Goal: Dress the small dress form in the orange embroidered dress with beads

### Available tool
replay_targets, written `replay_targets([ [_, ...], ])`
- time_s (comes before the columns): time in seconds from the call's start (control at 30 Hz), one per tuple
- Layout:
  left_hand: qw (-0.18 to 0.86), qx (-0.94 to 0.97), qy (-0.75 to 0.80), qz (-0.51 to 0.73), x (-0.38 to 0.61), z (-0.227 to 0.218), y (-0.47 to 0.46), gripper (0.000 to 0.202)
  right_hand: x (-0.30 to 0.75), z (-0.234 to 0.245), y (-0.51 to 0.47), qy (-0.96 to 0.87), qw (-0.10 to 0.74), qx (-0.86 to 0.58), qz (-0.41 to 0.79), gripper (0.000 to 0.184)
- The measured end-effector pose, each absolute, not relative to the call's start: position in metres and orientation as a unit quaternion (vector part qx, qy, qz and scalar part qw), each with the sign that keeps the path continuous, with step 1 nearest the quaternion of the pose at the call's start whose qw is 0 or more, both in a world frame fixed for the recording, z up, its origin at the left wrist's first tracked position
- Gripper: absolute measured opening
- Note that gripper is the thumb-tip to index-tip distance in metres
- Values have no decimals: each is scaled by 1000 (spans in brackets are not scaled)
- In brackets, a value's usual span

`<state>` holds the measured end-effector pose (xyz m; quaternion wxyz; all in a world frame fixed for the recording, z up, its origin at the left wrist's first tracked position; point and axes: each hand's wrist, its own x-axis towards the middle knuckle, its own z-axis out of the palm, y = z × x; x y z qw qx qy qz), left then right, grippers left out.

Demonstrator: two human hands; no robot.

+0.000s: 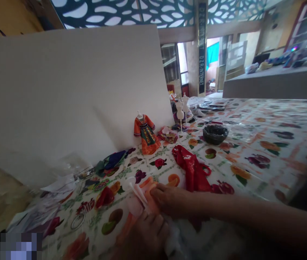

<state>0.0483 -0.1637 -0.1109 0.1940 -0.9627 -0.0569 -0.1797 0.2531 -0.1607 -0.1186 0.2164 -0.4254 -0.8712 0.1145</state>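
My right hand [171,200] comes in from the right, its fingers closed on a piece of peach-orange cloth [148,186]. Just below it my left hand [152,229] has its fingers curled round the lower part of the same cloth. Pale white strips [139,195] stand out between the hands; I cannot make out what they are. Beyond the hands lies a crumpled red cloth [192,168] with a loop at its right side. A small orange dress [148,137] with a green patterned front panel hangs on a miniature dress form near the white board.
A large white board [82,97] rises behind the table. Two white miniature dress forms [179,112] and a dark bowl [215,134] stand at the back. Blue and green cloth [112,160], papers [52,196] and a clear ring [77,221] lie left on the fruit-print tablecloth [253,141].
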Motion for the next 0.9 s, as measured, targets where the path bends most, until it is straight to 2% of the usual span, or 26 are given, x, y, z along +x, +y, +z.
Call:
replay_targets([
  [0.17,208,-956,-76,-194,58,-121,-166,16,253,-113,-151,-848,206,-464,151,45],
  [0.27,215,-955,-86,-185,61,-127,-166,10,255,-109,-142,-832,228,-464,199,53],
  [0.43,226,-953,-84,-183,60,-133,-165,5,249,-111,-129,-797,262,-490,236,39],
  [0.53,229,-955,-80,-172,59,-132,-166,4,242,-117,-124,-796,275,-493,220,18],
  [0.6,217,-961,-77,-152,59,-131,-167,3,239,-119,-122,-800,281,-486,211,11],
  [0.73,206,-961,-74,-167,62,-127,-169,11,236,-112,-119,-807,304,-467,194,23],
  [0.9,214,-964,-68,-144,60,-121,-170,10,229,-86,-118,-808,330,-453,183,33],
])
